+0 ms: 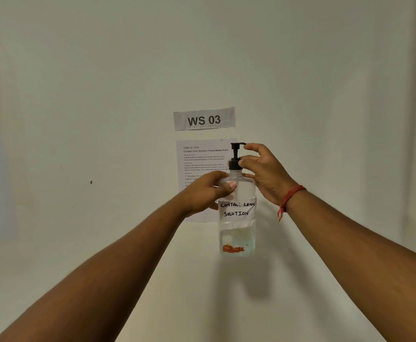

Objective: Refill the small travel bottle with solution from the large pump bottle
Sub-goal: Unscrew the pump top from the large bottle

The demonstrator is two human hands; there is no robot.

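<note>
Both forearms enter from the lower corners and meet at centre frame. We note the left hand [210, 191] wrapped round the upper body of the large pump bottle [237, 218], thumb across its front. We note the right hand [263, 169] pinching the black pump collar [234, 164], a red thread band [289, 198] on its wrist. Bottle upright, labelled "CONTACT LENS SOLUTION", liquid low. Behind it: task sheet [202, 156] and "WS 03" sign [204, 118] on the wall [78, 95].
</note>
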